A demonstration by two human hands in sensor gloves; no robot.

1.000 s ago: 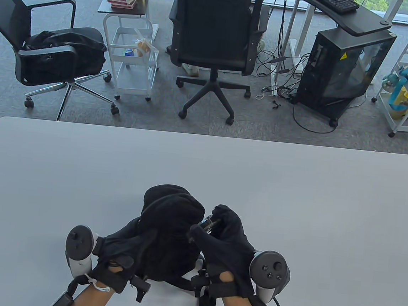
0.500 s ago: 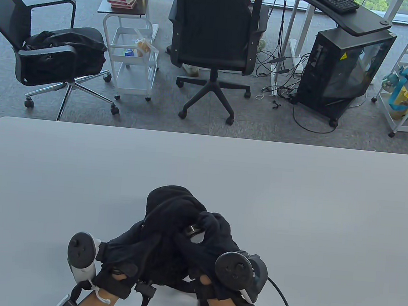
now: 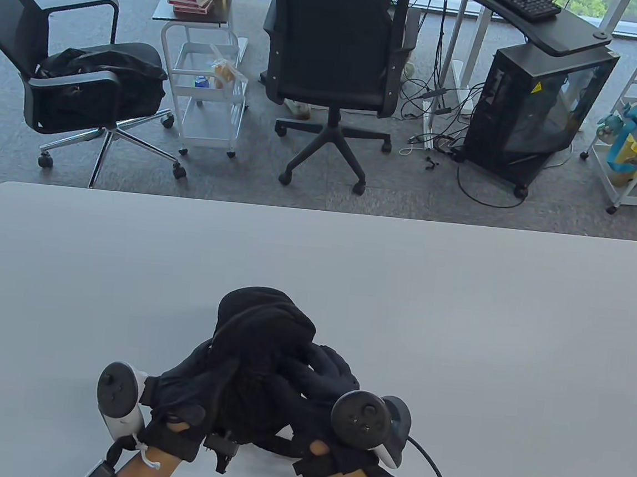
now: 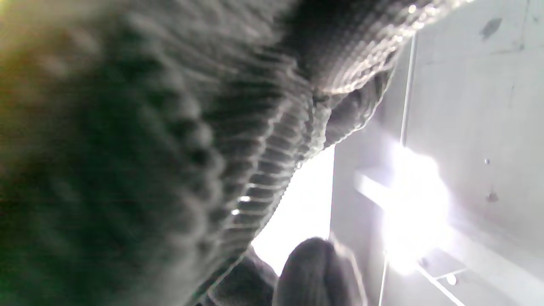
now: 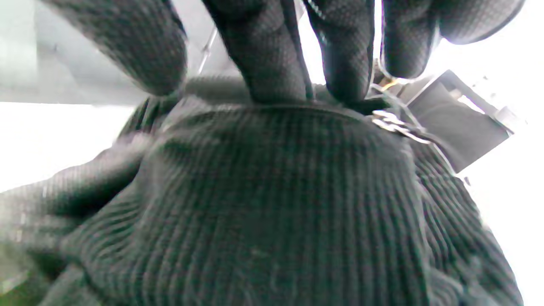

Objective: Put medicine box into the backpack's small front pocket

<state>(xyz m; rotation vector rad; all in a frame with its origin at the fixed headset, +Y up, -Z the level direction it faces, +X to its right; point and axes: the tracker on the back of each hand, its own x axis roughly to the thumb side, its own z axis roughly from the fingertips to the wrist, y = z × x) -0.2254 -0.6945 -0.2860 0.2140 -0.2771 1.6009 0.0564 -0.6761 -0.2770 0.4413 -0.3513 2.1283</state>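
Observation:
A small black ribbed backpack [image 3: 264, 323] lies on the grey table [image 3: 455, 328] near the front edge. My left hand [image 3: 194, 386] grips its left side; the left wrist view shows only blurred fabric [image 4: 148, 148] close up. My right hand [image 3: 323, 370] lies on the backpack's right top. In the right wrist view its fingers [image 5: 263, 55] are stretched down and touch the top edge of the fabric [image 5: 272, 204], beside a metal zipper pull [image 5: 393, 123]. The medicine box is not visible in any view.
The table's far edge [image 3: 321, 212] runs across the middle of the table view. Beyond it stand office chairs [image 3: 334, 56], white carts [image 3: 209, 90] and a computer case [image 3: 535, 113] on the floor. A cable [image 3: 432, 471] trails from my right wrist.
My right hand, which held a small silvery object above the backpack, has dropped onto the backpack and moved left. The object has gone out of sight. The backpack shifted slightly left.

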